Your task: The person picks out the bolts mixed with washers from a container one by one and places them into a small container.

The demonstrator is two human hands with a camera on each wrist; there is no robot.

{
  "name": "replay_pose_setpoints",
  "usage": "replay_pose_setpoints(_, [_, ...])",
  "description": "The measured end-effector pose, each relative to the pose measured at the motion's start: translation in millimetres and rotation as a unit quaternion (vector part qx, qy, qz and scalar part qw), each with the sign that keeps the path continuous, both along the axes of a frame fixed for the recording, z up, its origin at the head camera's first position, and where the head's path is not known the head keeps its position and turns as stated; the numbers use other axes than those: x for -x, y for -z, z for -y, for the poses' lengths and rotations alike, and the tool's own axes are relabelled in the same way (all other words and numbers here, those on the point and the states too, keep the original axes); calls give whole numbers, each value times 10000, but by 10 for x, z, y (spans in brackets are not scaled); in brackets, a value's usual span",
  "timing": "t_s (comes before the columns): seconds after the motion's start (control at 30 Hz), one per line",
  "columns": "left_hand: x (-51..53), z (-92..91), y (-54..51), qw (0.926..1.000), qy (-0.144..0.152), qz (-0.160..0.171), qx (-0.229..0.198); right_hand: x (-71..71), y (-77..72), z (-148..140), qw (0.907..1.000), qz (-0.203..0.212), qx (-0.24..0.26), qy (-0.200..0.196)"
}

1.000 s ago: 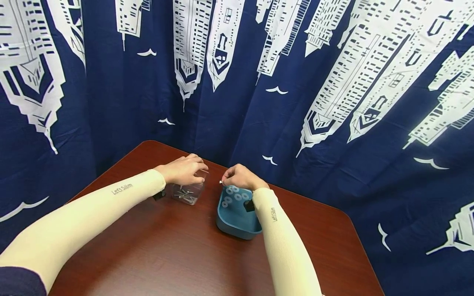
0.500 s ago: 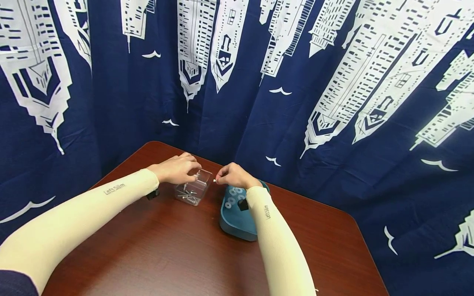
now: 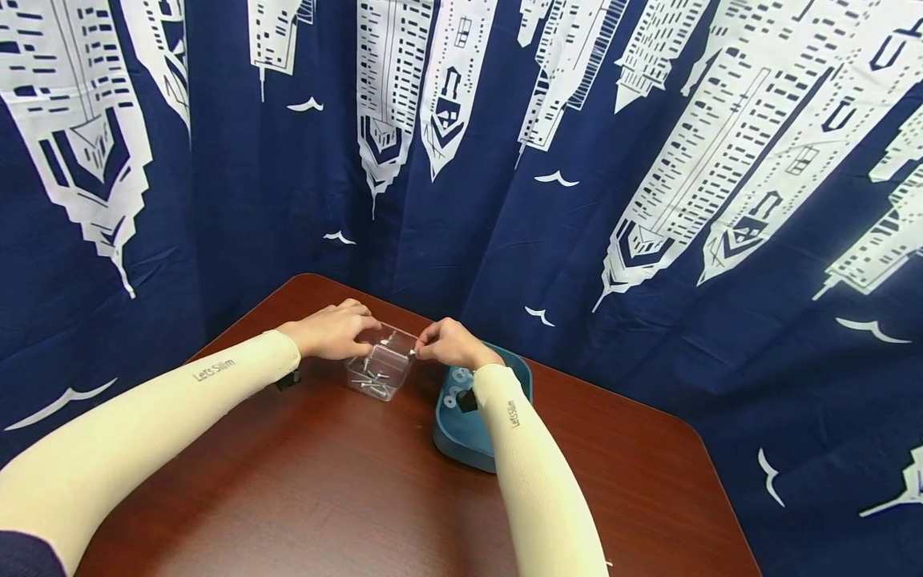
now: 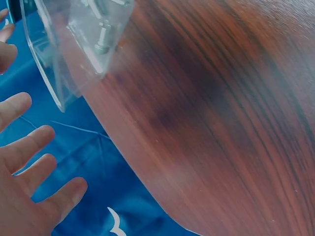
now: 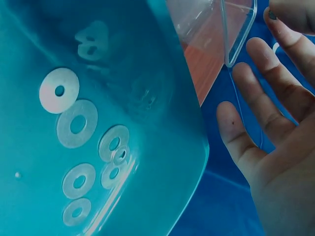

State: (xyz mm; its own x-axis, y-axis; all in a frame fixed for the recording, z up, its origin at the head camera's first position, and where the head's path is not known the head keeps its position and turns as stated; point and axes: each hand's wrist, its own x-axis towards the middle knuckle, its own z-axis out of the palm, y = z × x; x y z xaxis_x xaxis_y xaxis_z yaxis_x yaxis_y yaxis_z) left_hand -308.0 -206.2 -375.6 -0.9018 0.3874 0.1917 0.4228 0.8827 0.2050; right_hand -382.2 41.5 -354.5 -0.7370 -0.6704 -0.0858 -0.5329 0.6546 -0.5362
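A clear plastic box (image 3: 389,365) with several screws (image 3: 371,389) stands on the table. Its wall also shows in the left wrist view, with a screw (image 4: 102,37) inside. My left hand (image 3: 335,330) is at the box's left side, fingers spread; whether it touches the box is unclear. At the box's right edge, my right hand (image 3: 454,344) pinches a small shiny metal piece (image 5: 272,15) between thumb and index finger, its other fingers extended. Most of that piece is hidden. Below the right hand is a blue tray (image 3: 461,457) holding several flat washers (image 5: 60,90).
The reddish-brown wooden table (image 3: 324,481) has its far edge close behind both hands. A dark blue curtain (image 3: 461,240) with white buildings hangs behind it. Near the right forearm, a small pale thing (image 3: 609,563) lies at the bottom of the head view.
My right hand has moved left from over the blue tray to the clear box's edge, still pinching the small piece. My left hand has drawn slightly left, uncovering more of the box.
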Motion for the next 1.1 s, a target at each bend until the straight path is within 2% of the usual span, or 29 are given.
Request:
replay_pose_setpoints(0.27, [21,80,81,9998,-165,116,45,6,52,74,9999,-125,31,-24])
replay_pose_setpoints(0.63, [-2,176,186,9998,-212,34,51,27,146,163,9990,-448,21,28])
replay_pose_setpoints(1.1, [-10,184,191,9991,-255,325,32,53,163,225,9976,-675,-170,-28])
